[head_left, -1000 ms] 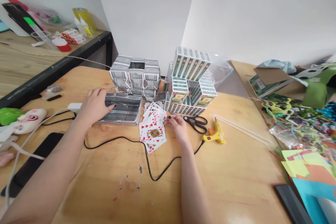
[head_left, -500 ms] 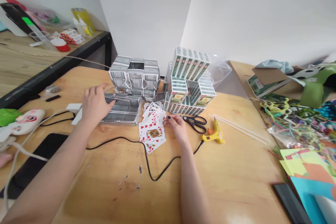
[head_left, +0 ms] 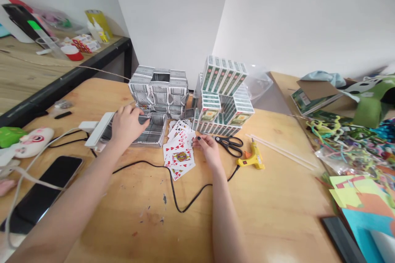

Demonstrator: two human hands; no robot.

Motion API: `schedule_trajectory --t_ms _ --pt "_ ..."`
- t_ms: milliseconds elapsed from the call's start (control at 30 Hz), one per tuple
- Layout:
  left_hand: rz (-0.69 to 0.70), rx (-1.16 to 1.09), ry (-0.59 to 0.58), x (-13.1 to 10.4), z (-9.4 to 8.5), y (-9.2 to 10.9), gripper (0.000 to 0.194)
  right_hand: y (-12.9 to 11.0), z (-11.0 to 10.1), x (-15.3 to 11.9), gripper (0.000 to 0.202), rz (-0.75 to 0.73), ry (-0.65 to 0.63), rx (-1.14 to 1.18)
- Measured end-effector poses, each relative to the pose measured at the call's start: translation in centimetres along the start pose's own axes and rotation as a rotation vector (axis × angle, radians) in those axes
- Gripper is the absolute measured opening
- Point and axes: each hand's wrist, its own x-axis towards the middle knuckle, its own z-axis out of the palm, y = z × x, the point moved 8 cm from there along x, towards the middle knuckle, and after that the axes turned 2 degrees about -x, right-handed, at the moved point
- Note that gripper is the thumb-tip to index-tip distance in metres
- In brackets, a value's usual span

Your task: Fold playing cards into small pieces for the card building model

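Note:
My left hand (head_left: 129, 124) is over the low open tray made of playing cards (head_left: 159, 139), fingers bent and apart, with nothing visible in them. My right hand (head_left: 206, 148) rests at the right edge of a loose pile of face-up playing cards (head_left: 179, 152); its thumb and fingertips are close together at the cards, and whether they grip one is too small to tell. Behind the tray stands a larger block built of grey-backed cards (head_left: 159, 92). Stacked green-and-white card boxes (head_left: 222, 102) rise behind my right hand.
Black scissors (head_left: 230, 144) and a yellow glue gun (head_left: 253, 157) lie to the right, its black cable curving across the front. A phone (head_left: 46, 193) and white cables lie left. Coloured papers (head_left: 361, 193) and craft pieces fill the right side.
My left hand has moved right, further over the tray, uncovering a white object at its left end. My right hand has stayed by the card pile.

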Motion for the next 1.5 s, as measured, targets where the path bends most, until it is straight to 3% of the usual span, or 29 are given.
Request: schedule_trajectory --t_ms 300,567,733,800,933,1000,1067,1167,1500 --pt "0.049 -0.104 0.007 -0.2 0.4 0.3 0.016 0.0 0.0 0.0 0.019 0.003 0.007 -0.016" --pt "-0.034 -0.213 -0.019 -0.8 -0.6 0.9 0.025 -0.1 0.0 -0.1 0.021 0.002 0.013 -0.024" --pt "-0.03 -0.329 0.131 -3.9 -4.0 4.3 0.024 -0.2 0.1 -0.1 0.022 0.001 0.011 -0.03" --pt "0.019 -0.416 0.105 -6.0 -4.4 6.9 0.022 -0.2 0.1 -0.2 0.023 0.008 0.014 -0.03" --pt "0.315 -0.48 -0.283 -10.4 -1.1 13.8 0.027 0.0 -0.1 -0.1 0.025 0.024 0.015 -0.027" --pt "0.381 -0.414 -0.352 -11.6 0.6 15.4 0.042 0.1 -0.1 0.0 0.024 0.018 0.011 -0.031" --pt "0.351 -0.341 -0.362 -11.8 2.1 15.5 0.051 0.2 -0.1 0.1 0.021 0.005 0.011 -0.033" --pt "0.343 -0.289 -0.378 -11.6 3.2 15.5 0.049 0.2 0.0 0.3 0.019 -0.008 0.007 -0.028" --pt "0.452 -0.172 -0.354 -12.6 2.9 16.9 0.035 0.4 0.1 0.5 0.021 -0.021 0.013 -0.051"
